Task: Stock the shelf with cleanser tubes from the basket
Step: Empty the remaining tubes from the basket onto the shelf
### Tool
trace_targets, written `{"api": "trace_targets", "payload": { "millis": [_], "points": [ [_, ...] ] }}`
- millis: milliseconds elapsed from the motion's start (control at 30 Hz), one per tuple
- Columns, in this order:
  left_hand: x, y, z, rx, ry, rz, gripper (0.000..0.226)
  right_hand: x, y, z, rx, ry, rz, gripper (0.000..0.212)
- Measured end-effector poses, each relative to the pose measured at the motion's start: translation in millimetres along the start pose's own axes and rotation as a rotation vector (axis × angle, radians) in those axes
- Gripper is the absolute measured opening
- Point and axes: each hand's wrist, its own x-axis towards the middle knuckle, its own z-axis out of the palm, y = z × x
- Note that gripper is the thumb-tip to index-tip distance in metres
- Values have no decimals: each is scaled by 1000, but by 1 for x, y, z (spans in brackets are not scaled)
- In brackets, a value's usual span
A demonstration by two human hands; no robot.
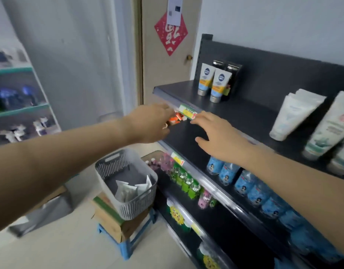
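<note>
We cannot see the fingertips of the left hand: they are turned away from us, up by some small orange packs under the front lip of the top shelf, so we cannot tell whether its fingers hold anything. The large white tubes toward the right edge are blurred. The grey basket sits on cardboard boxes atop a blue stool, below and left of the shelf, with a few white cleanser tubes lying in it. Two upright tubes stand on their caps on the top shelf. The right hand is spread, fingers straight and apart, holding nothing, fingertips just beside a price label.
</note>
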Motion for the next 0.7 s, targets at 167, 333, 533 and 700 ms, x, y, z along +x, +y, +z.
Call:
{"api": "trace_targets", "payload": {
  "millis": [167,333,533,700],
  "points": [
    [-27,-98,41,20,-79,-71,52,78,-58,62,61,-72,-39,50],
    [-52,-174,90,-16,-170,-141,51,128,-100,124,143,-161,-41,50],
    [-71,-220,155,-144,-288,-230,49,160,-114,198,94,-296,-32,51],
    [-78,-237,210,-216,-373,-276,45,173,-109,256,116,-433,-11,51]
  ]
}}
